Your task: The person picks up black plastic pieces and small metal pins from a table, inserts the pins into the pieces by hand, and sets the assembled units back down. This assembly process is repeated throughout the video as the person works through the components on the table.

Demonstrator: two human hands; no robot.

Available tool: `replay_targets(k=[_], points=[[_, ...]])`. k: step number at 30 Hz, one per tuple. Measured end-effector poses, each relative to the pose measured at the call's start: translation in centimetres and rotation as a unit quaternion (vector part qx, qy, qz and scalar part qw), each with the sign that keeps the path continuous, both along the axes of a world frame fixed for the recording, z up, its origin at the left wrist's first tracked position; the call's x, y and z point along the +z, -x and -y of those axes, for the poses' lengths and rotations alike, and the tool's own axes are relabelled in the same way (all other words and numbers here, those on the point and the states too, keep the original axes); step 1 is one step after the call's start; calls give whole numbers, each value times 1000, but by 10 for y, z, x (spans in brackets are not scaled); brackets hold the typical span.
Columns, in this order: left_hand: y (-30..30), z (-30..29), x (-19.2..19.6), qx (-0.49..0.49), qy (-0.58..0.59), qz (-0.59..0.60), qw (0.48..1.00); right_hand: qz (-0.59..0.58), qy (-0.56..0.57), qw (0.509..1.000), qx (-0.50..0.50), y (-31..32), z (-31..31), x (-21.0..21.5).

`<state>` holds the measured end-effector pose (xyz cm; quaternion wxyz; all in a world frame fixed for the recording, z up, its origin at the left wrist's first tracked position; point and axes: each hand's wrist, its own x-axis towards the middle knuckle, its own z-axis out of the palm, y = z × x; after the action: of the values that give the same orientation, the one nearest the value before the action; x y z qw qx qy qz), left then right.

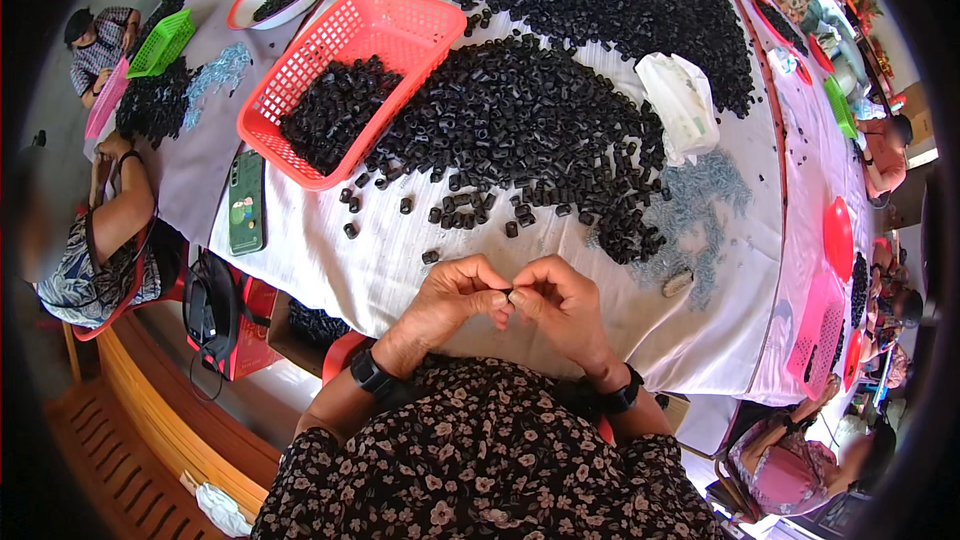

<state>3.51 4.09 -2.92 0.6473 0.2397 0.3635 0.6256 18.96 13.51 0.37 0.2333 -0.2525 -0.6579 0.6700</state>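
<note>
Dark green phone [247, 202], then a red basket [390, 35] on the desk [320, 255]; next, I see left hand [450, 295] and right hand [563, 308] meet, fingers clamped on one small black piece [508, 293] between them; clear slivers [725, 185] lie farther right.

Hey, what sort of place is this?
Probably a shared workroom: small black parts lie heaped on a cloth-covered table, a red basket holds more, and other people are nearby.

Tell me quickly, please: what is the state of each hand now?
Left hand: closed, pinching a small black piece.
Right hand: closed, pinching the same piece.
</note>
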Motion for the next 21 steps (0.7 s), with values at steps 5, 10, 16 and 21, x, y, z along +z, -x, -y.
replay_targets(k=[5, 10, 16, 21], points=[[1, 2, 4, -31, -9, -66, 997, 28, 139, 986, 88, -3, -11, 5], [-1, 1, -1, -29, -14, -42, 999, 113, 140, 977, 113, -4, -15, 3], [6, 4, -5, -50, -1, 24, 998, 98, -144, 985, 21, 7, -28, 6], [19, 8, -15, 18, 4, 79, 997, 139, -310, 940, -31, 26, -54, -14]])
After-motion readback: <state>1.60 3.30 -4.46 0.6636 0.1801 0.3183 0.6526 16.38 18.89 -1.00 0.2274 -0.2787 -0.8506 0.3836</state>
